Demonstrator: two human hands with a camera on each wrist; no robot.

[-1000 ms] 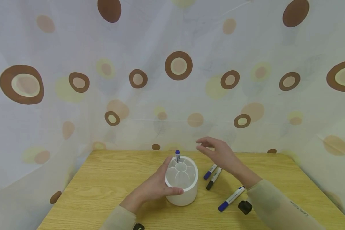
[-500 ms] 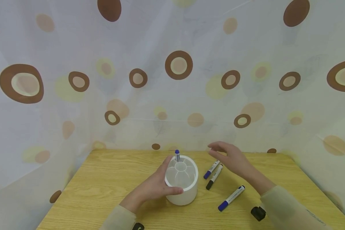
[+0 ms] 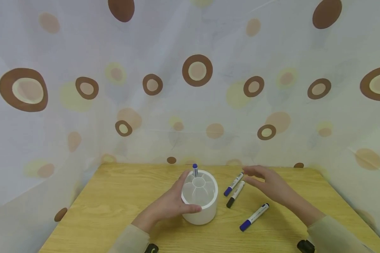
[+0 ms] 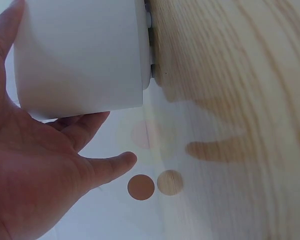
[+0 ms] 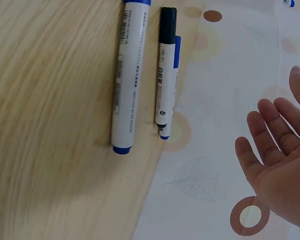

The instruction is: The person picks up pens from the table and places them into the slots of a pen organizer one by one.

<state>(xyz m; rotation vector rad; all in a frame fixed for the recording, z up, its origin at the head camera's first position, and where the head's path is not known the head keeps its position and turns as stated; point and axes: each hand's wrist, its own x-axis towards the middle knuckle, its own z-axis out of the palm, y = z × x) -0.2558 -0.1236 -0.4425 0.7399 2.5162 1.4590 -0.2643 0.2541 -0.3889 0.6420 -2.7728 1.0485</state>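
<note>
My left hand (image 3: 168, 207) holds the white round pen cup (image 3: 200, 200) near the middle of the table (image 3: 114, 203), fingers curled round its side, with one blue pen (image 3: 195, 170) standing in it. My right hand (image 3: 270, 186) has dropped low and slid toward the far edge, fingers straight and apart, holding nothing. It now hovers beside the blue marker (image 3: 233, 184) and black marker (image 3: 235, 194), I think not touching, so one of those looks next; another blue marker (image 3: 254, 217) lies nearer me.

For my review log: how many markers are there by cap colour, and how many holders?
Blue-capped markers: 3, one standing in the holder, two lying on the table.
Black-capped markers: 1.
White round holders: 1.
Total: 5 things.
</note>
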